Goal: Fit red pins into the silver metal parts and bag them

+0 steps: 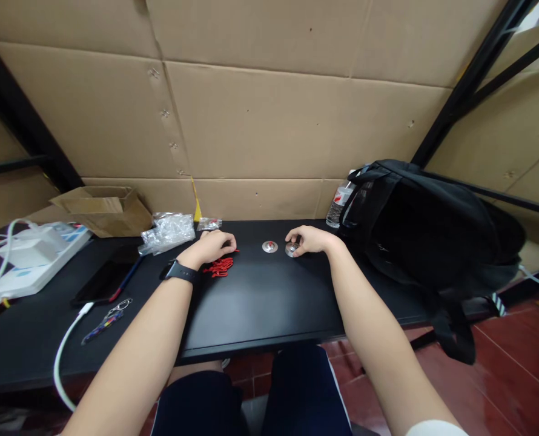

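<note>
My left hand [215, 246], with a dark watch on its wrist, pinches a thin red piece [237, 250] whose tip sticks out past the fingertips. Just below that hand lies a pile of small red looped pieces [220, 267]. My right hand [312, 238] is curled down over a shiny round disc [292, 249], thumb and fingers at its rim. Between the hands lies a second shiny disc [270, 247] with a small red bit at its centre, and neither hand touches it.
Clear plastic bags [169, 233] and an open cardboard box [106, 212] stand at the back left. Left of me are a phone [108, 275], a keyring [108, 320] and a power strip [37, 266]. A black backpack [433, 224] and water bottle [338, 204] occupy the right.
</note>
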Action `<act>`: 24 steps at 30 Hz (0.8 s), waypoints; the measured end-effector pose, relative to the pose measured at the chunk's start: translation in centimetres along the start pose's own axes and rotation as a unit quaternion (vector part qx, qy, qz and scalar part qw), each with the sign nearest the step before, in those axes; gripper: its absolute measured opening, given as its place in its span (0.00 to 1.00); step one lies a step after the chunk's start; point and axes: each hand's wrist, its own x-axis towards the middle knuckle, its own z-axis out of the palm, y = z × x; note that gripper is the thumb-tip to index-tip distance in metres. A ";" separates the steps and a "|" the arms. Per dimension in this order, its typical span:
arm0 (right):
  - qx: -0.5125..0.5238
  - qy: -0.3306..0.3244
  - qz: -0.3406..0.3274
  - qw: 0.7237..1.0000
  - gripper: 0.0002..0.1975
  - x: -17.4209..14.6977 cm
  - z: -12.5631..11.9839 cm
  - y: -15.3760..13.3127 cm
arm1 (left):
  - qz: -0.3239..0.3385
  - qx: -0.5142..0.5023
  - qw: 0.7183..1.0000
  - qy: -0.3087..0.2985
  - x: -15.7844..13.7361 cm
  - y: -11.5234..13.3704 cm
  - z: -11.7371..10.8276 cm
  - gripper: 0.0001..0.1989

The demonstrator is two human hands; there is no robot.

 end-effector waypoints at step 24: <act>0.206 0.226 -0.217 0.927 0.25 0.8 2.2 -5.3 | 0.027 0.002 0.959 0.281 0.4 7.0 0.0 0.08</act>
